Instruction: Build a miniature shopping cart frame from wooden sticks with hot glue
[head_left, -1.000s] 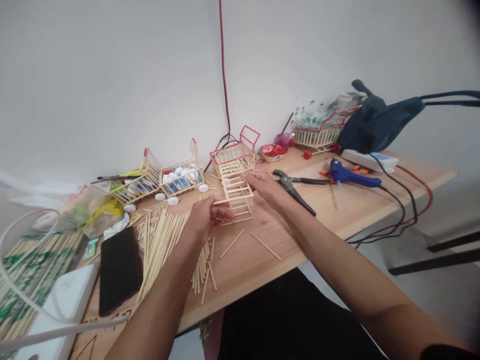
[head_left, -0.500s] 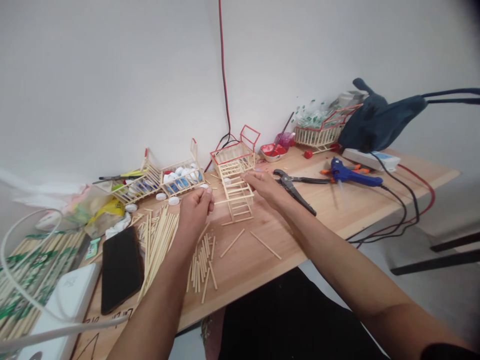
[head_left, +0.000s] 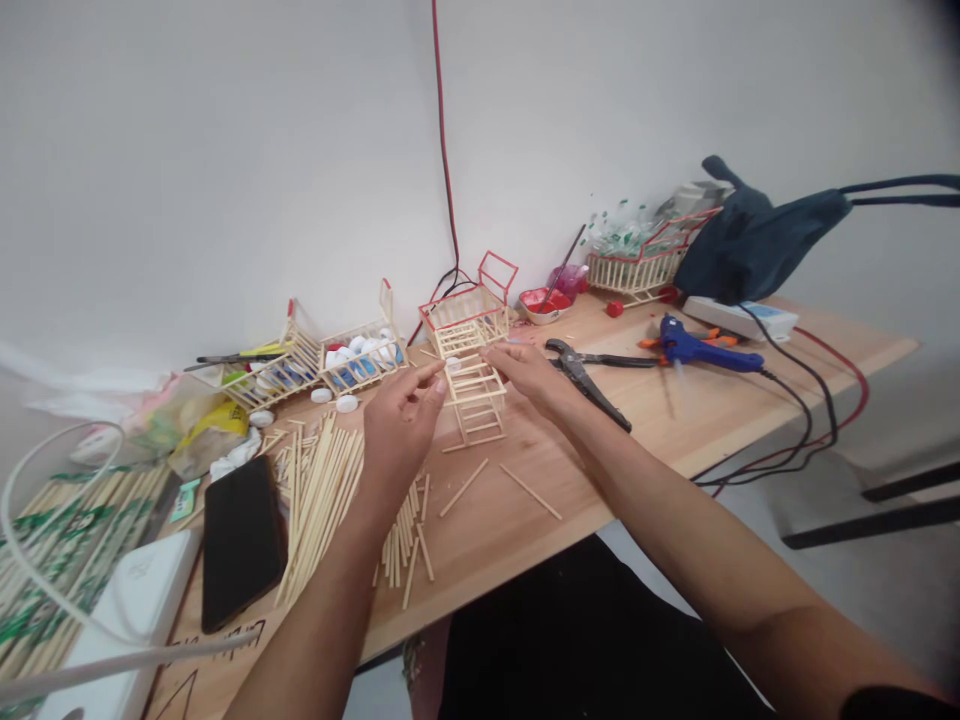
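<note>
A small frame built of thin wooden sticks (head_left: pixel 474 395) stands near the middle of the wooden table (head_left: pixel 675 420). My right hand (head_left: pixel 525 368) rests its fingers on the frame's top right side and holds it. My left hand (head_left: pixel 401 420) is raised just left of the frame, its fingers pinched on a short stick that points at the frame's top. Loose sticks (head_left: pixel 322 480) lie heaped on the table below my left hand.
Black pliers (head_left: pixel 581 372) and a blue glue gun (head_left: pixel 701 350) lie right of the frame. Stick baskets (head_left: pixel 465 310) line the wall, one holding bottle caps (head_left: pixel 360 355). A black phone (head_left: pixel 241 535), a dark bag (head_left: pixel 757 240) and cables (head_left: pixel 810 420) are around.
My left hand rose from the loose sticks on the table with a short stick and moved right, up to the frame's top. My right hand stayed on the frame.
</note>
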